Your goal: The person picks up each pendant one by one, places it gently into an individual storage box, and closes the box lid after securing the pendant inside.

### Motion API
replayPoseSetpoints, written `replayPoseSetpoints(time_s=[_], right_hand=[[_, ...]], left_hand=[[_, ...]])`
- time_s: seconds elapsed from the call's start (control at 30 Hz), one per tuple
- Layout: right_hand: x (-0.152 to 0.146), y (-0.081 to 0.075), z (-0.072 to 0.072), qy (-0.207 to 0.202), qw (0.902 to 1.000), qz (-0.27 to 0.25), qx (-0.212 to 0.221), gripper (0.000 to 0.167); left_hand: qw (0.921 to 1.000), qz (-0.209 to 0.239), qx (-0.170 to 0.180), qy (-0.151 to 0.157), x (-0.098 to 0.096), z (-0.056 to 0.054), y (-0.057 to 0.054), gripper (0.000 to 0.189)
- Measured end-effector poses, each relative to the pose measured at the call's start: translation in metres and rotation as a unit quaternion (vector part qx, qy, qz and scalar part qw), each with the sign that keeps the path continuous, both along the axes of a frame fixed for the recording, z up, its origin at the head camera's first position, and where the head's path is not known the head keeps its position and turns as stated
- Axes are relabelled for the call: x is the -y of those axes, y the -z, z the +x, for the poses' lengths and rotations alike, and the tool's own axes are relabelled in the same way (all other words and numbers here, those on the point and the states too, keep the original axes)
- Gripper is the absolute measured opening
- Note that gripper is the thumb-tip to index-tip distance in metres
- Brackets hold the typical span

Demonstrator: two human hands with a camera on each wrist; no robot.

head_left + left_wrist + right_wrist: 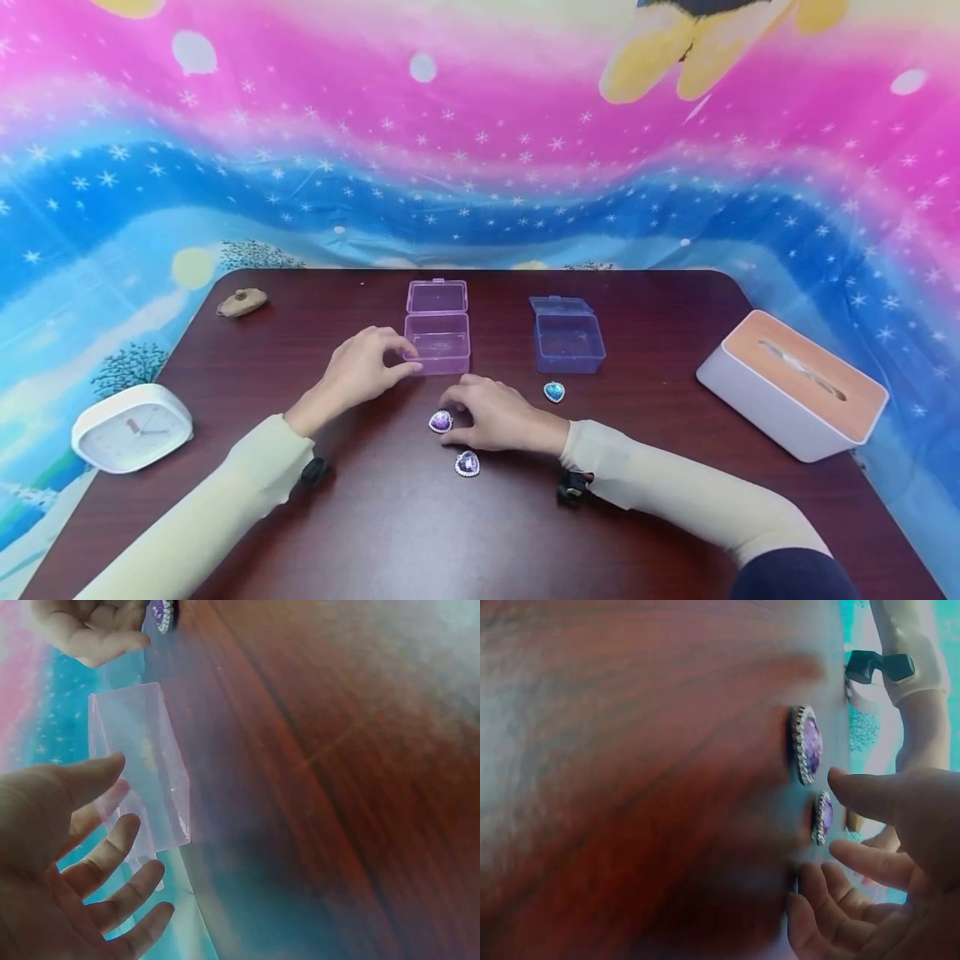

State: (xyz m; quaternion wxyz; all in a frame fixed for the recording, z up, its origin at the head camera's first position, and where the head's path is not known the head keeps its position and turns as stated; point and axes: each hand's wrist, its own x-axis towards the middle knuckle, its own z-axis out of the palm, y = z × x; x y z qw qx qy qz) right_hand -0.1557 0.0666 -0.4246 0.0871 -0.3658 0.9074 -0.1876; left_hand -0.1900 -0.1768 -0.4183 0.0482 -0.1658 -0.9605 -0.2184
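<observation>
My left hand [365, 367] is at the left side of a clear pink plastic box [444, 366], thumb and fingers spread apart near its front corner. The box's hinged lid is raised at the back. In the head view, my right hand [498, 414] hovers beside a purple heart-shaped gem [441, 422] edged with small rhinestones, its thumb and forefinger parted around the gem's right side. Just in front lies a second purple heart gem [467, 463]. The right wrist view shows both gems on the table beyond the thumb tip, with nothing gripped.
A clear blue box [568, 364] with its lid raised stands right of the pink one, a blue heart gem [554, 392] before it. A white clock [135, 429] and a small tan lidlike piece [242, 303] are at left. A tissue box [787, 392] stands at right.
</observation>
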Motion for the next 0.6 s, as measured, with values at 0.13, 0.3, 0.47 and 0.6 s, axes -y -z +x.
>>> replayPoseSetpoints(time_s=[0.13, 0.3, 0.47, 0.6], right_hand=[[0.0046, 0.0026, 0.0007, 0.012, 0.9999, 0.011, 0.0, 0.041], [0.0076, 0.0041, -0.0015, 0.017, 0.9997, 0.015, -0.004, 0.04], [0.0091, 0.0048, -0.0025, 0.018, 0.9998, 0.009, 0.008, 0.036], [0.0088, 0.0081, -0.0031, 0.02, 0.9997, 0.002, 0.015, 0.032]], left_hand=[[1.0, 0.005, -0.001, -0.003, -0.0003, -0.0001, 0.002, 0.014], [1.0, 0.006, -0.006, -0.003, -0.0002, -0.0004, 0.0021, 0.012], [1.0, 0.006, -0.005, -0.004, 0.0006, 0.0002, 0.0021, 0.012], [1.0, 0.007, -0.001, -0.002, 0.0011, 0.0002, 0.0026, 0.013]])
